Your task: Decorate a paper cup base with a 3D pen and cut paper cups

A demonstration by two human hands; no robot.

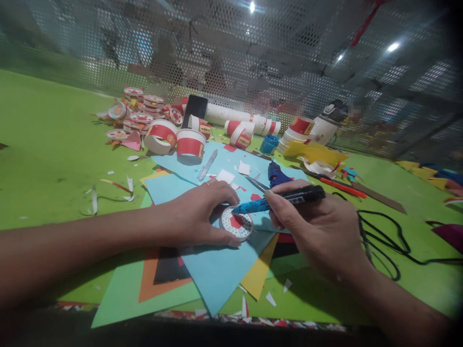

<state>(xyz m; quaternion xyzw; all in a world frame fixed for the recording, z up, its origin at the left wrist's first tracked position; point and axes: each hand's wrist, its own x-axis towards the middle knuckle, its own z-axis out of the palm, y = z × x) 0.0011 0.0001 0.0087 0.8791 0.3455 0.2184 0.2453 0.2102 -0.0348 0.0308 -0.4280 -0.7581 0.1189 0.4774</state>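
My left hand (197, 212) curls its thumb and fingers round a small round paper disc (226, 222). The disc is white with blue dots and a red shape in its middle. In my right hand (318, 226) is a marker (251, 206), blue toward its tip and black at the far end. The marker's tip touches the disc's upper edge. A pointed metal tool (257, 184) sticks out past my right thumb; I cannot tell whether it is held too. Light blue paper sheets (213, 270) lie under both hands. Just behind the right hand is a dark blue glue gun (277, 173).
Red and white paper cups (190, 144), decorated cup pieces (139, 120) and a phone (195, 108) stand at the back. A blue paint jar (269, 144), a craft knife (207, 165) and an orange-handled tool (343, 187) lie nearer. A black cord (387, 241) loops at the right.
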